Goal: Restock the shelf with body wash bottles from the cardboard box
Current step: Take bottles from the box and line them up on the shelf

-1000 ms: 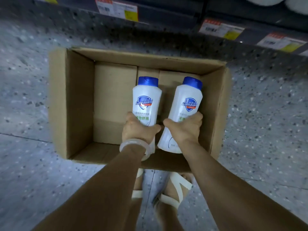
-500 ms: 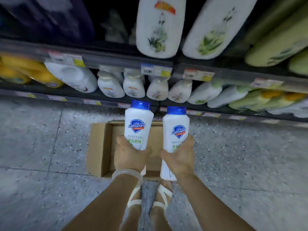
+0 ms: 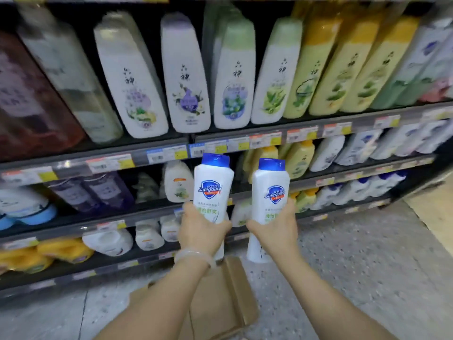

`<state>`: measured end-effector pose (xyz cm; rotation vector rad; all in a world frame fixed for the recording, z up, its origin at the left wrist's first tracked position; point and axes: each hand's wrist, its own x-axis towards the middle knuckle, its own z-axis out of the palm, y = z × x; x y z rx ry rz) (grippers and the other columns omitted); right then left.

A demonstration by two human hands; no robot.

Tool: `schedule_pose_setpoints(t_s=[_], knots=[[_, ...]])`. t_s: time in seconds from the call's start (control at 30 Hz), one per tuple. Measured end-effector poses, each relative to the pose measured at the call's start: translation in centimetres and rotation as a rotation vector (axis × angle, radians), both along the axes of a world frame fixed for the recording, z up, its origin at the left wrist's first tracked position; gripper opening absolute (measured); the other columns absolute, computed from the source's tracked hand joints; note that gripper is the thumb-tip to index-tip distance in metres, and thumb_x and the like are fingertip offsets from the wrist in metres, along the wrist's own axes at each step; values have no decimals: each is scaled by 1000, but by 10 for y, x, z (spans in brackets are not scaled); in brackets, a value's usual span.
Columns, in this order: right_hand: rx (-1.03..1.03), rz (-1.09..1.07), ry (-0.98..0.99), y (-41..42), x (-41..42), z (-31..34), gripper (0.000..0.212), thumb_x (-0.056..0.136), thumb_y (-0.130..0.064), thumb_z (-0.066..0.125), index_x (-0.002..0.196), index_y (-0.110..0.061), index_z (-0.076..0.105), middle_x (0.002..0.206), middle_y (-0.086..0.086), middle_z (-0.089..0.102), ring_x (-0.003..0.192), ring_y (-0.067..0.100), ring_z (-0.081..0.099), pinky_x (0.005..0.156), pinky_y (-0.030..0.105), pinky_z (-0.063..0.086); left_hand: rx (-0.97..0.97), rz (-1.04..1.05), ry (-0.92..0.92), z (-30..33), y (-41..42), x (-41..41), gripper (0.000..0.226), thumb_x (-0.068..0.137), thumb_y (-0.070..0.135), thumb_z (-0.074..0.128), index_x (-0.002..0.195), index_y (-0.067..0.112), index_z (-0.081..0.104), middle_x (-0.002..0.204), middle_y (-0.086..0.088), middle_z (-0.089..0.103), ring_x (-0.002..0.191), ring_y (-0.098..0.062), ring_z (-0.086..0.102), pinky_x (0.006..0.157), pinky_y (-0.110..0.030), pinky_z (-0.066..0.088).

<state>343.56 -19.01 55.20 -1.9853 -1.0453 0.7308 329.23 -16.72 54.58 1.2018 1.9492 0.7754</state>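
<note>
My left hand (image 3: 199,229) grips the lower half of a white body wash bottle (image 3: 212,185) with a blue cap and a Safeguard shield label. Beside it, my right hand (image 3: 277,229) grips a second, matching bottle (image 3: 269,192). Both bottles stand upright in the air, in front of the shelf's middle tiers (image 3: 269,190). The cardboard box (image 3: 225,298) lies on the floor below my forearms, partly hidden by them. A pale bangle sits on my left wrist.
The shelf unit fills the upper view with several tiers of bottles: large white and yellow ones on top (image 3: 183,77), smaller white, purple and yellow ones lower down. Price tags line the shelf edges (image 3: 166,153). Speckled grey floor (image 3: 355,266) spreads to the right.
Both hands lifted the two bottles out of the box and up to shelf height. The view swung from the floor up to the shelves.
</note>
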Motion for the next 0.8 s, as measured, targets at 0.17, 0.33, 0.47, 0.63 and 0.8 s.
schedule_pose_setpoints(t_s=[0.17,0.33,0.47,0.63,0.8], knots=[[119,-109,-48,-4,55,73,80,53,-26,81,116,-14,33,105,3,51,90,25,56,75,37,50,136,-136,-37,70,3,55,60,54,31,78,91,21,32,89,-2,55,67,-18,50,51,-25,34],[189,-182,-72,-18,123,126,79,54,-27,79,115,-18,29,104,0,49,92,24,55,74,35,48,216,-243,-50,125,-6,131,64,52,32,79,95,16,35,91,-4,56,81,-28,57,64,-33,47],[199,-184,-104,-38,189,155,75,54,-31,77,108,-25,26,104,-1,51,92,23,56,73,35,49,263,-290,-106,158,-16,202,62,51,30,79,91,17,34,85,-1,52,75,-24,56,59,-30,44],[216,-211,-160,-61,298,181,77,52,-33,77,110,-24,28,97,-8,48,87,17,54,70,32,49,338,-311,-169,193,-25,313,63,51,25,81,90,18,32,79,3,51,66,-18,52,55,-27,39],[267,-310,-154,-77,415,203,72,48,-32,73,105,-26,29,96,-7,52,81,17,55,66,32,48,337,-351,-161,213,-32,423,61,52,27,79,91,16,34,78,-1,55,65,-19,55,53,-27,42]])
